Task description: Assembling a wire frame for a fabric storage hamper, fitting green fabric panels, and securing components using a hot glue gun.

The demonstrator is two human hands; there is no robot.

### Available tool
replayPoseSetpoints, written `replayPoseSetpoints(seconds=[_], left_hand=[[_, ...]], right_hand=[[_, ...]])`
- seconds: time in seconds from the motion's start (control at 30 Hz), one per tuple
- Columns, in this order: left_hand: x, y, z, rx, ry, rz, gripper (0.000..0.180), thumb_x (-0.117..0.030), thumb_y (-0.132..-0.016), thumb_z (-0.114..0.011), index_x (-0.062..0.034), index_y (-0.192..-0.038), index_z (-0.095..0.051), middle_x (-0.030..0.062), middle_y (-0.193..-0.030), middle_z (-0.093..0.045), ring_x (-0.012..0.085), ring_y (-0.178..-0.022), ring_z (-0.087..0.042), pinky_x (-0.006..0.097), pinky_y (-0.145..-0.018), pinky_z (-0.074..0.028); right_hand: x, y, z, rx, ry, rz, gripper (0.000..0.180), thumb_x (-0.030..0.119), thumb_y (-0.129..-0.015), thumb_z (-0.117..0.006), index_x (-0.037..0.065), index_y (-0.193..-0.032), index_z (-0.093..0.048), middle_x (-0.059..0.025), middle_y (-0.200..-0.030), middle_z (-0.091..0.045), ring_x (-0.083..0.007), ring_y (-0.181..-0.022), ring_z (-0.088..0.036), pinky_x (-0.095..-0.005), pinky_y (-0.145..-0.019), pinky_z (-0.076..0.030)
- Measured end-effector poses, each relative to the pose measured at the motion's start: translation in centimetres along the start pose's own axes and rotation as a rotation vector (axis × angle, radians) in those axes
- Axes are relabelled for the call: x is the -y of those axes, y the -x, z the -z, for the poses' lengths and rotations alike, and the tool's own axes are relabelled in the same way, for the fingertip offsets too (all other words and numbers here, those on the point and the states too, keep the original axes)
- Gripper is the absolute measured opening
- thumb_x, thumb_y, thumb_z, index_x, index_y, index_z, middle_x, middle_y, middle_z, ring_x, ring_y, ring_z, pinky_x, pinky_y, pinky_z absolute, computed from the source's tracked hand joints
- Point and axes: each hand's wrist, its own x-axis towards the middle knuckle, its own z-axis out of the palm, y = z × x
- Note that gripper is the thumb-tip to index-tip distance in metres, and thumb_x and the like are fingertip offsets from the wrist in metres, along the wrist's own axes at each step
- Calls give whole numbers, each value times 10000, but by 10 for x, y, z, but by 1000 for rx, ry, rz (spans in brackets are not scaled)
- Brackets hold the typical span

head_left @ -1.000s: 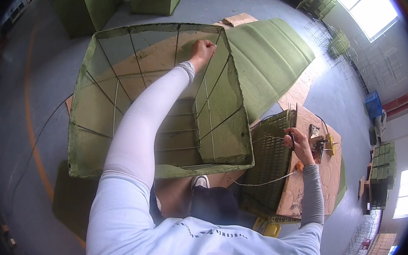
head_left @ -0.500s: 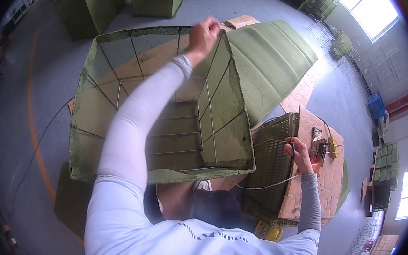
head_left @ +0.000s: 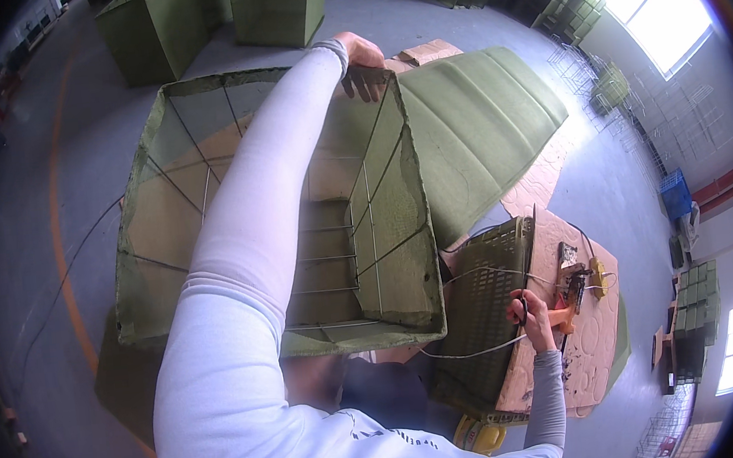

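Workshop, with distant, apparently stacked green boxes [head_left: 693, 289]

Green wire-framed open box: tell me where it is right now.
In the head view, the green wire-framed open box sits left of centre, with the left hand at its far right corner and the ribbed green panel beside it on the right.
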Motion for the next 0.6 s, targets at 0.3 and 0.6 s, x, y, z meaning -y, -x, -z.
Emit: replayPoseSetpoints(seconds=[0.3, 0.6], left_hand=[[20, -5, 14, 13, 104, -46, 165, -209, -870, -648, -68, -945, -685, 62, -860, -709, 138, -707, -656, 301, -629, -541], [18, 15, 13, 217, 249, 46, 215, -87, -853, -638, -4, -1050, -656, 114, -952, -701, 175, -770, -672, 325, -700, -577]], right_hand=[[-12, -6, 2, -16, -122, -22, 281, 256, -924, -606, 23, -1073, -558, -12, -768, -609, -78, -666, -582, -207, -570, -432], [-7, -8, -11, 6, -89, -47, 296, 262, -926, -600, 25, -1097, -551, -17, -790, -615, -82, -680, -592, -205, -587, -439]])
